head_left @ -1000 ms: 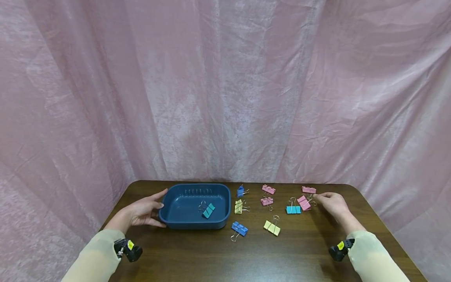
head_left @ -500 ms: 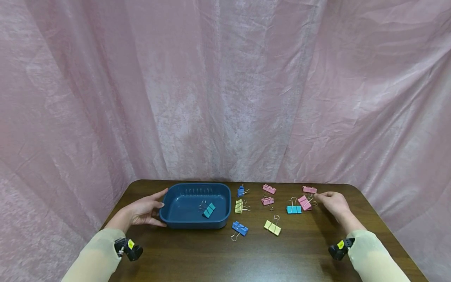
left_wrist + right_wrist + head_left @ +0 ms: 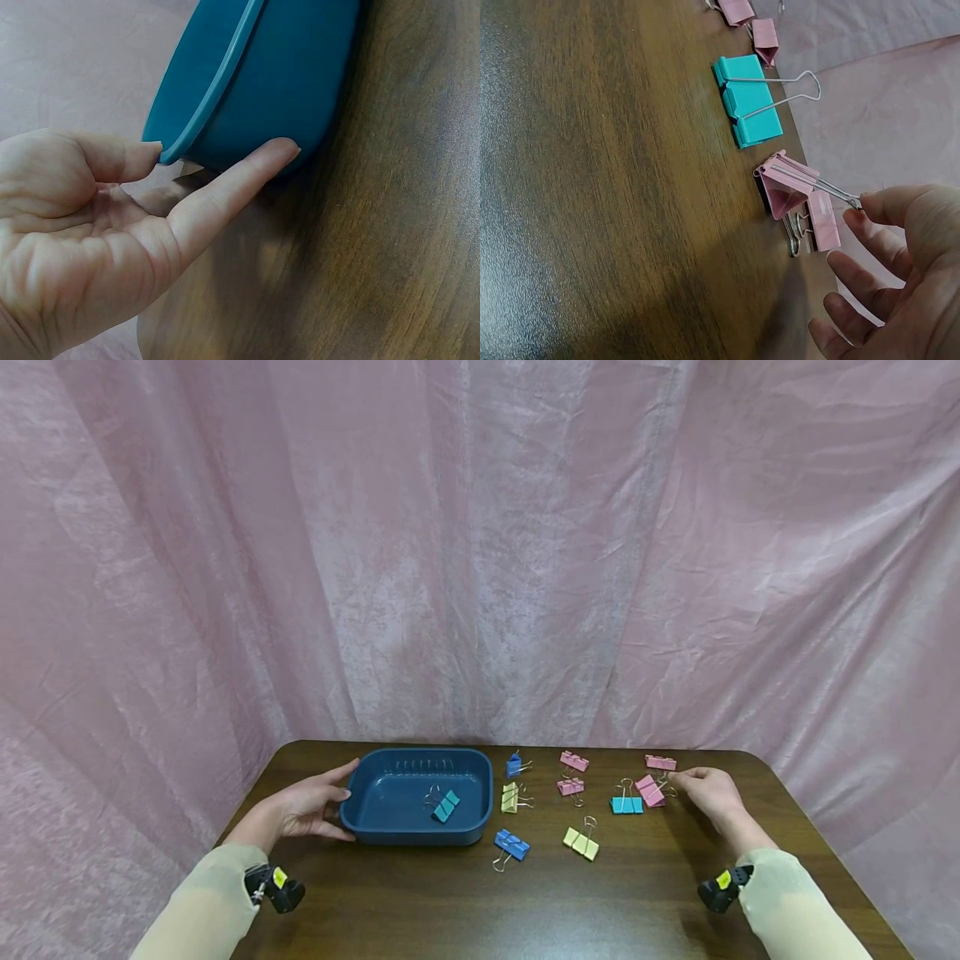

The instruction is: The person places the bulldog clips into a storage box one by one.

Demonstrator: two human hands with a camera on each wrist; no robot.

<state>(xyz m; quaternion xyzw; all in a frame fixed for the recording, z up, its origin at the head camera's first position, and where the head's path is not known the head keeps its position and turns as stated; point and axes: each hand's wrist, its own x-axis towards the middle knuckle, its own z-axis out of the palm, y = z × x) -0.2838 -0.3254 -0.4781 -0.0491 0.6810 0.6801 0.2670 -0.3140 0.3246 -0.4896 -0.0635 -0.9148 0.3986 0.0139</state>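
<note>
A dark blue tray (image 3: 412, 837) stands on the brown table at the left, with one teal binder clip (image 3: 446, 806) inside it. My left hand (image 3: 330, 802) rests at the tray's left end. In the left wrist view its thumb tip touches the rim of the tray (image 3: 285, 67) and a straight finger (image 3: 240, 176) lies against the wall. At the right, my right hand (image 3: 686, 781) reaches a pink clip (image 3: 649, 791). One fingertip (image 3: 874, 206) touches the end of that pink clip's (image 3: 784, 191) wire handle, and the other fingers hang relaxed.
Loose clips lie between tray and right hand: teal (image 3: 626, 805), another pink (image 3: 660, 762), two more pink (image 3: 573, 761), two yellow (image 3: 581, 843), two blue (image 3: 511, 843). Pink cloth hangs behind and beside the table. The table's right edge (image 3: 817, 852) is close to my right arm.
</note>
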